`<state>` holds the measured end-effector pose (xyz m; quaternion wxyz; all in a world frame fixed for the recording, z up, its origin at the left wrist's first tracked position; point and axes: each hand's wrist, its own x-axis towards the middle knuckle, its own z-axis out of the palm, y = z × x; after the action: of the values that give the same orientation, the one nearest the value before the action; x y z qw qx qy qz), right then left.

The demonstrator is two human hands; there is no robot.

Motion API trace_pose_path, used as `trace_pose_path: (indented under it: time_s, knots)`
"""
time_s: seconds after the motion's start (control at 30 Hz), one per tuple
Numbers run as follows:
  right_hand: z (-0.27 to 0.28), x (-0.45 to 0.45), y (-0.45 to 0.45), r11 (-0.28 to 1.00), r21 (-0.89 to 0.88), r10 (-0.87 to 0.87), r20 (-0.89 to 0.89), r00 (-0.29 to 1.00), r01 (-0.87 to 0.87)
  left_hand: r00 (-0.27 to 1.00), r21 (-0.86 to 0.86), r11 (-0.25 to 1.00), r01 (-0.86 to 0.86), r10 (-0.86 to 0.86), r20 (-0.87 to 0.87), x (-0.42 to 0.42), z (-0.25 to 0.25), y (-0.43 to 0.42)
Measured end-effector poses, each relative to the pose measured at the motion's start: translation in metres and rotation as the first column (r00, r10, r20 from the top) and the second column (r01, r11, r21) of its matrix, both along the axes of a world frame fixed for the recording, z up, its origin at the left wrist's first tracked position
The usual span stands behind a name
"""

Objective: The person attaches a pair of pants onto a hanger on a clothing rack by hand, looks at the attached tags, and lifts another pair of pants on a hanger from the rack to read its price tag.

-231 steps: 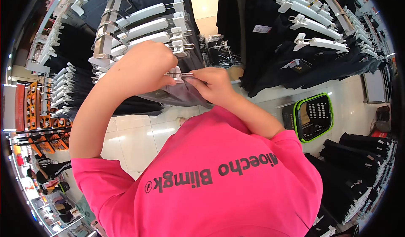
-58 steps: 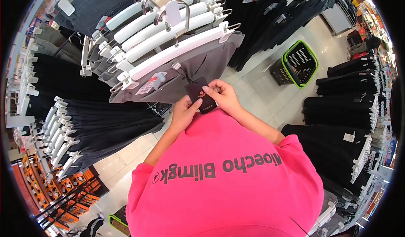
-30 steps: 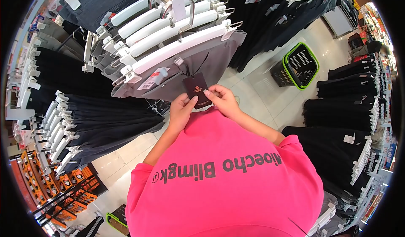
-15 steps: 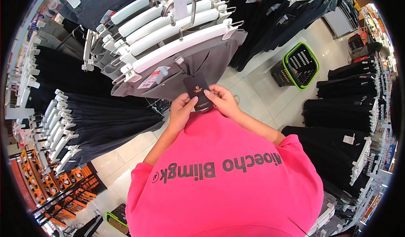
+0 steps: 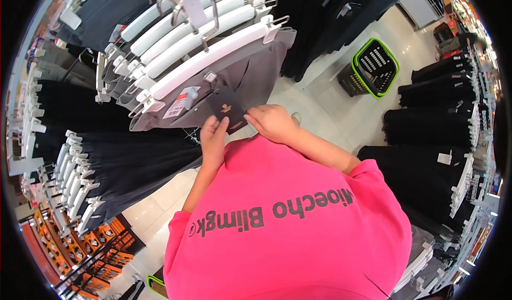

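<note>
While one gray garment hangs foremost, one green-rimmed basket stands right of it | one white hanger along garment's top | two hands before garment, angled inward: left hand thumb facing up, right hand back upward, both pinching one dark tag at garment's lower front | one white label, garment's left part

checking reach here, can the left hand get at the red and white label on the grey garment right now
Probably yes: the label faces out near the left hand, nothing visible between, though that hand's fingers are on the dark tag.
</note>
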<state>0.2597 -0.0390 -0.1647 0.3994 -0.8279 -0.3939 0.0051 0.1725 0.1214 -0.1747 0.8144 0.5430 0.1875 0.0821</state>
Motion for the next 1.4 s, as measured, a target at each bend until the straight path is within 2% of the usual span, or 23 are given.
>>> trace_pose_path:
  time_s: [0.07,0.2,0.3,0.37,0.4,0.47,0.5,0.53,0.6,0.73,0.93,1.0,1.13,1.2,1.23,1.3,1.4]
  knots:
    - [0.003,0.002,-0.004,0.967,-0.208,0.173,0.121,0.977,-0.146,1.0,0.003,1.0,-0.001,0.001,-0.025,-0.002,-0.006,0.005]
    - [-0.003,0.003,-0.004,0.967,-0.192,0.196,0.135,0.971,-0.168,0.999,0.013,1.0,-0.024,0.025,-0.043,-0.001,-0.003,0.003]
    - [0.001,0.001,-0.002,0.98,-0.142,0.148,0.068,0.987,-0.138,0.999,0.025,1.0,0.007,-0.006,-0.042,-0.002,-0.002,0.001]
    - [0.003,0.002,0.003,0.998,0.026,0.058,-0.166,0.984,-0.054,0.998,0.029,0.997,0.066,-0.065,-0.017,-0.003,-0.002,0.0]
    - [0.001,0.003,0.007,0.998,0.027,0.058,-0.165,0.985,-0.054,0.998,0.03,0.997,0.066,-0.065,-0.017,-0.003,-0.002,-0.002]
    - [-0.008,0.007,0.016,0.935,0.346,0.139,-0.565,0.813,0.081,0.991,0.087,0.988,0.131,-0.131,0.0,-0.004,0.0,-0.005]
    - [-0.011,0.011,0.018,0.922,0.365,0.19,-0.712,0.676,0.126,0.99,0.113,0.983,0.144,-0.143,-0.018,-0.005,0.0,-0.005]
    - [-0.008,0.012,0.02,0.922,0.366,0.188,-0.712,0.677,0.128,0.989,0.113,0.983,0.146,-0.146,-0.016,-0.005,0.001,-0.006]
    - [0.002,0.013,0.024,0.864,0.458,0.319,-0.82,0.476,0.21,0.986,0.138,0.976,0.166,-0.165,-0.019,-0.005,0.002,-0.008]
    - [0.011,0.012,0.026,0.849,0.487,0.364,-0.821,0.439,0.207,0.984,0.215,0.961,0.176,-0.174,-0.026,-0.006,-0.003,-0.007]
    - [0.012,0.011,0.032,0.854,0.469,0.323,-0.816,0.479,0.224,0.988,0.291,0.946,0.144,-0.154,0.011,-0.008,-0.003,-0.009]
    - [0.018,0.012,0.032,0.846,0.474,0.339,-0.832,0.44,0.243,0.987,0.428,0.892,0.149,-0.163,-0.003,-0.009,-0.003,-0.008]
    - [0.02,0.013,0.033,0.845,0.481,0.356,-0.831,0.428,0.232,0.988,0.491,0.86,0.137,-0.154,-0.006,-0.01,0.003,-0.007]
    - [0.021,0.013,0.034,0.854,0.462,0.338,-0.842,0.421,0.238,0.979,0.603,0.777,0.182,-0.203,-0.034,-0.01,0.01,-0.006]
    - [0.021,0.013,0.034,0.854,0.463,0.339,-0.841,0.421,0.237,0.979,0.603,0.777,0.181,-0.202,-0.033,-0.01,0.013,-0.006]
    - [0.02,0.015,0.035,0.854,0.472,0.342,-0.827,0.446,0.221,0.971,0.686,0.701,0.197,-0.234,-0.04,-0.011,0.017,-0.005]
    - [0.021,0.018,0.035,0.883,0.427,0.311,-0.843,0.439,0.196,0.967,0.687,0.695,0.21,-0.252,-0.041,-0.011,0.016,-0.005]
